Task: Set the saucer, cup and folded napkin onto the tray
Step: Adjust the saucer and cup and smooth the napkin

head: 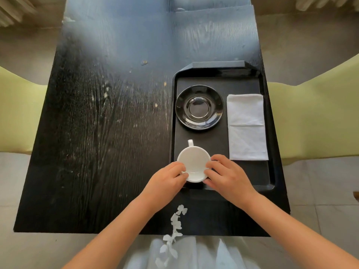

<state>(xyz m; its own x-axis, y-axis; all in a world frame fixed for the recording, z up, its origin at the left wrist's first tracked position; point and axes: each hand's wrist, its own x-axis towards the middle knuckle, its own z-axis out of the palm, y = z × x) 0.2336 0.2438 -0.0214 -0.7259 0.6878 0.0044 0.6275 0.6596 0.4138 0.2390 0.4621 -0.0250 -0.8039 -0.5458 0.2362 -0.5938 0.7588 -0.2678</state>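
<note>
A black tray (217, 183) lies on the right half of a dark wooden table. On it, a glossy black saucer (199, 107) sits at the far left and a folded white napkin (247, 126) lies flat along the right side. A white cup (194, 164) is at the tray's near left corner, its handle pointing away from me. My left hand (167, 182) grips the cup's left rim and my right hand (227, 176) grips its right rim. I cannot tell whether the cup rests on the tray or hangs just above it.
The dark table (101, 133) stretches left of the tray, with pale specks on its surface. Yellow-green chair seats (17, 117) flank the table on both sides. A white lace trim of my clothing hangs over the near table edge.
</note>
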